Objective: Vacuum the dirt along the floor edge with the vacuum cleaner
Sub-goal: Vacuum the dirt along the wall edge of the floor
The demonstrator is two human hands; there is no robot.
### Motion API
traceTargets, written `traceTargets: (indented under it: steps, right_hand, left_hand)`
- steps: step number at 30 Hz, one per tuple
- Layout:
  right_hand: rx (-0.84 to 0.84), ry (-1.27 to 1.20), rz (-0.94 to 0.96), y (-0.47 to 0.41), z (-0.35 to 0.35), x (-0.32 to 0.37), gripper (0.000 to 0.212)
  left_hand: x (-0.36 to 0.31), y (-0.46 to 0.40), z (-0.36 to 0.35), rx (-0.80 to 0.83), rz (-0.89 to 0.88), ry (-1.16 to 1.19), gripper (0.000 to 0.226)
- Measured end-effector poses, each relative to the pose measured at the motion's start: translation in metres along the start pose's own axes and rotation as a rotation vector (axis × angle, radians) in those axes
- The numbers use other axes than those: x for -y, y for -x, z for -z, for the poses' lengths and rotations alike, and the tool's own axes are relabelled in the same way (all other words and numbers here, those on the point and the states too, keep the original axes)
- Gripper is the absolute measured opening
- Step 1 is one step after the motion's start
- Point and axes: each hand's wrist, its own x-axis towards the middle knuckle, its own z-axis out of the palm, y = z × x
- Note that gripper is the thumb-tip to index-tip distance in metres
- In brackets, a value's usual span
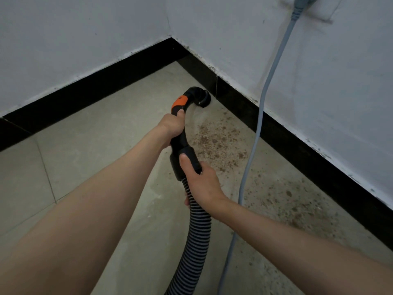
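Note:
A black vacuum handle [181,137] with an orange band curves down to a round black nozzle [203,98] that sits on the floor beside the black skirting [276,133] near the room's corner. My left hand [171,126] grips the curved handle just below the orange band. My right hand [201,184] grips the black cuff where the ribbed grey-and-black hose [192,241] joins it. Brown dirt [217,141] is scattered on the pale floor tiles along the right-hand skirting, just behind the nozzle, and a second patch of brown dirt [297,207] lies nearer to me.
A grey power cord [258,133] hangs from a wall plug [302,3] at the top right, crosses the skirting and trails over the dirty floor towards me. White walls meet in a corner [171,37]. Pale floor tiles [74,158] spread to the left.

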Motion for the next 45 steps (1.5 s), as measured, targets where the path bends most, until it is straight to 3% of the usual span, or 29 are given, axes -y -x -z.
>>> traceTargets:
  steps: [16, 25, 31, 36, 45]
  right_hand:
    - [0.254, 0.083, -0.068, 0.048, -0.027, -0.021, 0.044]
    - [0.439, 0.209, -0.073, 0.056, -0.079, -0.007, 0.050]
    - [0.459, 0.215, -0.115, 0.072, -0.090, -0.016, 0.047]
    - [0.483, 0.154, -0.134, 0.084, -0.081, -0.011, 0.051]
    - [0.694, 0.047, -0.385, 0.108, -0.077, -0.022, 0.054]
  left_hand:
    - [0.070, 0.045, 0.034, -0.068, 0.108, 0.042, 0.049]
    - [0.122, 0.068, 0.118, -0.072, 0.252, 0.324, 0.041]
    - [0.137, 0.084, 0.120, -0.102, 0.258, 0.297, 0.037]
    - [0.127, 0.095, 0.123, -0.024, 0.254, 0.378, 0.038]
    - [0.149, 0.124, 0.115, -0.033, 0.246, 0.310, 0.035]
